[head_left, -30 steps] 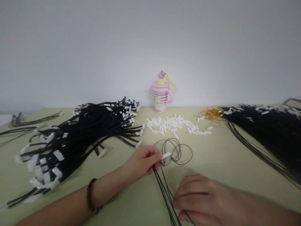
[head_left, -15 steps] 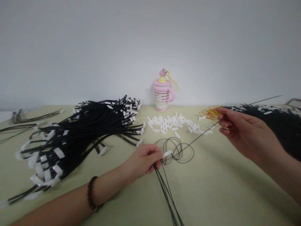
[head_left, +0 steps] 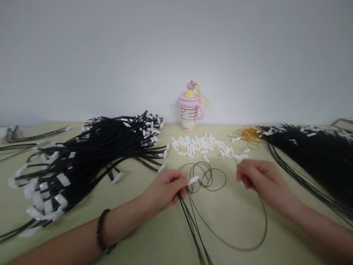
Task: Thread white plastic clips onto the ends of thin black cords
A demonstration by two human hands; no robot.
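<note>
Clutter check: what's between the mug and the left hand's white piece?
Head view: loose white pieces nearer the mug, then thin dark loops beside the held piece.

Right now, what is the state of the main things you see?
Left hand: pinching white piece, black cords
Right hand: curled, holding thin cord
Thin cord: bent into an arc
Mug: upright, lid on
Loose white pieces: scattered
Left bundle: heaped, white-tipped
Right bundle: heaped
Yellow bands: tangled

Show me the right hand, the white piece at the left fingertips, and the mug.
Right hand (head_left: pixel 260 180), head view: middle of the hand.
White piece (head_left: pixel 194 180), head view: visible middle.
Mug (head_left: pixel 188 117), head view: front of its body.
</note>
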